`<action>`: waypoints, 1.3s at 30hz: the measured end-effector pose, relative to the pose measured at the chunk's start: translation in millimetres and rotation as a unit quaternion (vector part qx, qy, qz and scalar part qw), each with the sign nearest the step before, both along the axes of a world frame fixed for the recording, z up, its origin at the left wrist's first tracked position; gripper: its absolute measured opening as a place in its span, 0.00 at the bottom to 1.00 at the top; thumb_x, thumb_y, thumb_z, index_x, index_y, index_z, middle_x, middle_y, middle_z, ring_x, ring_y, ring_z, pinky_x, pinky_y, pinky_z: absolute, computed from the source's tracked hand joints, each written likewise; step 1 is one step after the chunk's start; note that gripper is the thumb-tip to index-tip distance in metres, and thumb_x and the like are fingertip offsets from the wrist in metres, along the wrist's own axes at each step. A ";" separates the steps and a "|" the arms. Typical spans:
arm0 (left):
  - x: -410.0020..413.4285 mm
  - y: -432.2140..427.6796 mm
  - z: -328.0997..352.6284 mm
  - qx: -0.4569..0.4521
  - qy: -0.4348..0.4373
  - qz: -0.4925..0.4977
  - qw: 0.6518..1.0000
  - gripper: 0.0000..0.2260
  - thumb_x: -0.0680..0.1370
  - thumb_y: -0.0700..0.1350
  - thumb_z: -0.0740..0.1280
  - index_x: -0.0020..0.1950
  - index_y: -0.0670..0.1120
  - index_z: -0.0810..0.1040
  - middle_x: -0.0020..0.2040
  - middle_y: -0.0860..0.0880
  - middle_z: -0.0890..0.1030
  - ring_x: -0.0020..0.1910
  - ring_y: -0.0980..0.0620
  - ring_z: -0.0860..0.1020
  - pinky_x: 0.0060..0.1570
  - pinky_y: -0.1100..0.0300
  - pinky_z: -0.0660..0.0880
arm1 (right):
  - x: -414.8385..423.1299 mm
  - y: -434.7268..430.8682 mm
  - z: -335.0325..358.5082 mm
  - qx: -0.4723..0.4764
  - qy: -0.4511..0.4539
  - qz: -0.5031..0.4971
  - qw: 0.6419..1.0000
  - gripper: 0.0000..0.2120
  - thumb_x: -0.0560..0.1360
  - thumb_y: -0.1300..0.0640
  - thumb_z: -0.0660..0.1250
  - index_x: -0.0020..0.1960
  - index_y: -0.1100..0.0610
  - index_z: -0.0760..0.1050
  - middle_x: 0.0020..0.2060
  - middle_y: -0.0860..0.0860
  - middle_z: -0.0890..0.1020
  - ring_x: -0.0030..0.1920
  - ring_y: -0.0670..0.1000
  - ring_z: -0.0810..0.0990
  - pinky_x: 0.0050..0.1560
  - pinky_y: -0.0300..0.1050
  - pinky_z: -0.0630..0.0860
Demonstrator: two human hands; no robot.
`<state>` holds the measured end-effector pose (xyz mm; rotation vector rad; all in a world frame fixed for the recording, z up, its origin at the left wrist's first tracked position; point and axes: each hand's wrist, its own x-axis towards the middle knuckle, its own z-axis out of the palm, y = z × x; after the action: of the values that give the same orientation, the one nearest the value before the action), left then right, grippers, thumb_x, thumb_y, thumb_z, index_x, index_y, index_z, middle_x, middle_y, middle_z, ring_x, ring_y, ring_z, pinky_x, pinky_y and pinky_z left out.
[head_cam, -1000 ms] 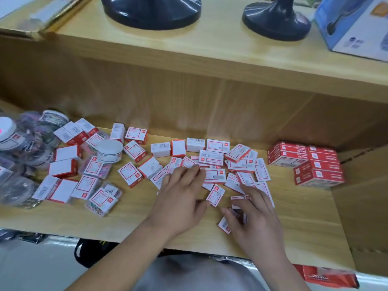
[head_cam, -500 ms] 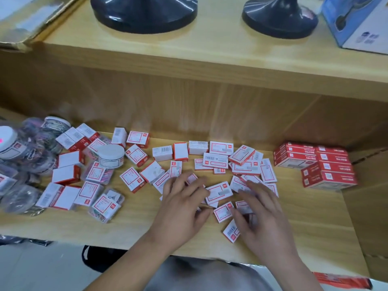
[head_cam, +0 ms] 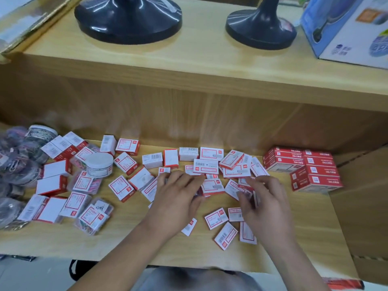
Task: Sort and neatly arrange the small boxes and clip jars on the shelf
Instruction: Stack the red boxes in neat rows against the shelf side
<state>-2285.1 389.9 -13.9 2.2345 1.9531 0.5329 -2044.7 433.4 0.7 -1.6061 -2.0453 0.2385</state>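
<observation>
Since half a second ago, a few more small boxes (head_cam: 216, 218) have slid out of the pile toward the front edge of the shelf (head_cam: 126, 244), below the right hand. The left hand (head_cam: 178, 198) lies flat at the centre, fingers straight and spread, pressing on boxes. The right hand (head_cam: 266, 204) curls its fingers over a box just right of centre, but blur hides whether it actually pinches it. The other boxes lie scattered across the middle and left, around a white-lidded clip jar (head_cam: 99, 164). A tidy stack of larger red boxes (head_cam: 304, 166) stands at the right. The small cardboard boxes look light, stiff and likely to skid on the wood, so pinching each by its long sides seems best.
</observation>
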 end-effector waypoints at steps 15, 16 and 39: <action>32.9 60.2 6.1 -0.011 0.065 -0.068 0.995 0.24 0.75 0.60 0.68 0.66 0.48 0.80 0.74 0.50 0.74 0.76 0.44 0.68 0.73 0.47 0.65 | 13.9 31.0 -2.8 -0.163 0.117 0.122 0.972 0.26 0.76 0.61 0.68 0.69 0.41 0.71 0.61 0.31 0.76 0.61 0.45 0.78 0.59 0.46 0.76; 26.0 57.3 5.0 -0.003 0.048 -0.055 0.997 0.23 0.75 0.58 0.69 0.65 0.46 0.81 0.74 0.48 0.74 0.75 0.44 0.69 0.72 0.47 0.67 | 16.1 30.9 -4.5 -0.167 0.113 0.112 0.973 0.26 0.75 0.59 0.70 0.70 0.42 0.71 0.61 0.30 0.75 0.62 0.45 0.77 0.61 0.44 0.75; -9.5 -74.4 18.4 0.056 -0.139 0.213 0.965 0.14 0.76 0.46 0.70 0.62 0.48 0.82 0.68 0.50 0.77 0.65 0.48 0.76 0.60 0.55 0.75 | -73.4 45.9 22.0 -0.056 0.043 0.215 0.974 0.15 0.75 0.48 0.72 0.59 0.51 0.82 0.59 0.47 0.81 0.60 0.53 0.79 0.56 0.48 0.78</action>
<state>-2294.6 315.4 4.5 1.6678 2.2938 0.9697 -2118.1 479.3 22.7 -1.1701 -2.3257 0.5755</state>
